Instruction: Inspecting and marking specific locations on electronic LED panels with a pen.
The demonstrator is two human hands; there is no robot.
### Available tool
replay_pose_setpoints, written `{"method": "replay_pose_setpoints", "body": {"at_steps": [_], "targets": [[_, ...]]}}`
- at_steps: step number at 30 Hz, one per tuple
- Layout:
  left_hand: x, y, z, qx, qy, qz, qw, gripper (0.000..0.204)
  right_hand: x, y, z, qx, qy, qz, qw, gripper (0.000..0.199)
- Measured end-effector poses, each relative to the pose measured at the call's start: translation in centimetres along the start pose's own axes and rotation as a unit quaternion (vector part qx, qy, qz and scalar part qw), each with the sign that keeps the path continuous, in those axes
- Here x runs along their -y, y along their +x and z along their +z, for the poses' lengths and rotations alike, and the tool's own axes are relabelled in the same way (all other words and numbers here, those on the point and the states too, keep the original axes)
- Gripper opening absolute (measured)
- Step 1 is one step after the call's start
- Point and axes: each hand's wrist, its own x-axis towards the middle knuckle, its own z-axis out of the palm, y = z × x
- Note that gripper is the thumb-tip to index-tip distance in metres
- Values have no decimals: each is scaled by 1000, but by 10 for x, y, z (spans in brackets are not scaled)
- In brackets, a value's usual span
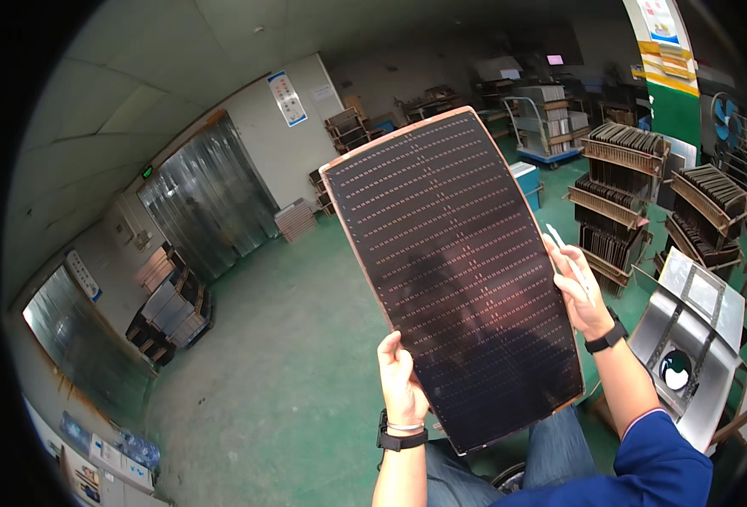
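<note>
A large, dark circuit-board panel with copper-coloured edges is held up in front of me, tilted, its face toward me. Rows of small light marks run across it, and its lower part reflects dimly. My left hand grips the lower left edge, thumb on the front. On the right edge, about midway up, my right hand is closed around the panel's border. A slim white pen-like stick pokes out from between the right hand's fingers. The fingers behind the panel are hidden.
At right stand stacked racks of thin boards, with more racks beside them. A metal stand is close to my right arm. Farther back is a loaded trolley. Plastic strip curtains hang at left, above the green floor.
</note>
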Motion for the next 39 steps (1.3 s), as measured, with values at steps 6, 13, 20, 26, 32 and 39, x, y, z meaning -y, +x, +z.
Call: {"method": "replay_pose_setpoints", "body": {"at_steps": [6, 13, 20, 26, 32, 39], "targets": [[3, 0, -9, -6, 16, 2, 1000, 39, 1, -6, 1, -15, -17, -5, 1000, 39], [1, -1, -3, -16, 10, 5, 1000, 38, 9, -9, 8, -27, -17, 0, 999, 38], [3, 3, -1, -42, -40, -24, 998, 31, 23, -9, 20, 13, -31, 62, 998, 80], [-4, 33, 12, -39, -23, 0, 999, 42, 57, -5, 42, 63, -226, 149, 961, 52], [-9, 83, -18, -39, 196, -102, 974, 50, 84, 32, 64, 30, -379, -3, 925, 45], [36, 100, -68, 72, 736, 119, 663, 23, 16, 69, 99, 30, -493, -132, 859, 38]]}}
